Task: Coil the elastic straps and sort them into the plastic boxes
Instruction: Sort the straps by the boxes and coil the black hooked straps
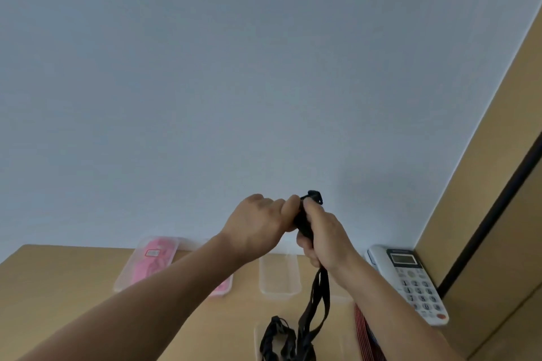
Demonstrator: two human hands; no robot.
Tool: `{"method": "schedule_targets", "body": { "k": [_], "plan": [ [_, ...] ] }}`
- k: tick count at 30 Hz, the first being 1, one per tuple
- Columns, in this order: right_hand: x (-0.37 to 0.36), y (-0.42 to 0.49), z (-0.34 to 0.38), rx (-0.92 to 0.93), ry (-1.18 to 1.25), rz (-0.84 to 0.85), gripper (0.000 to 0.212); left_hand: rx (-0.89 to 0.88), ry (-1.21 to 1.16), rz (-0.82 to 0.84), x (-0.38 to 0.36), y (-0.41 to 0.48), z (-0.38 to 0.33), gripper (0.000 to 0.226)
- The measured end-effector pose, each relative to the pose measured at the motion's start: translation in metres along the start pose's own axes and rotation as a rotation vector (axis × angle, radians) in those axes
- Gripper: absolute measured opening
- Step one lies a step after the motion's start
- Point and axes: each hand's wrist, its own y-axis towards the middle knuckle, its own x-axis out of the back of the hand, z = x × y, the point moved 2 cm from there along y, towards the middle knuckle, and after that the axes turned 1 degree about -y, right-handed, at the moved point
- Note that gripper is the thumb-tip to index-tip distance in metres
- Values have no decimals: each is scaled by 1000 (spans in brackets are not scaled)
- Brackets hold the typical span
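Black elastic strap (305,223), buckle on top, is pinched low-centre of frame by both hands' fingers, left hand (258,226), right hand (325,237); its tail dangles above the tan bench (58,281) under a pale wall (234,67).

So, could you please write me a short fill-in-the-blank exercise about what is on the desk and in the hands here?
1. Both hands, left hand and right hand, hold a strap coloured ____.
2. The lidded box at the desk's far left holds items coloured ____.
3. The device at the desk's right edge is a ____.
4. The clear box behind the strap is ____.

Missing words: black; pink; telephone; empty
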Motion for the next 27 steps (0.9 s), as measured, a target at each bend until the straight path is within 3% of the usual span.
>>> {"method": "schedule_targets", "body": {
  "k": [2,4,6,9,12,15,18,22,25,27],
  "plan": [
    [3,-1,-1,-71,29,1,65,-33,11,-58,0,-5,-2,30],
    [4,-2,-4,-105,73,-26,58,-68,-20,-130,-3,-8,-4,24],
    [5,-4,-6,-89,137,-49,51,-18,-157,-88,-5,-10,-6,32],
    [10,-4,-4,-12,205,-84,52,331,-653,173,-7,-12,-6,54],
    [15,-5,-2,57,248,-91,50,741,-1160,273,-8,-11,-6,61],
    [14,-7,-7,88,164,-82,49,805,-1396,418,-4,-7,-7,49],
    [14,-9,-13,67,99,-122,52,798,-1322,346,-3,-9,-8,34],
    [14,-8,-18,8,-10,-199,57,759,-1008,220,0,-7,-13,17],
    [14,-8,-15,-20,-44,-201,54,656,-696,171,-1,-5,-13,20],
    [12,-9,-15,-64,78,-165,47,508,-378,118,-4,-6,-11,18]
  ]
}}
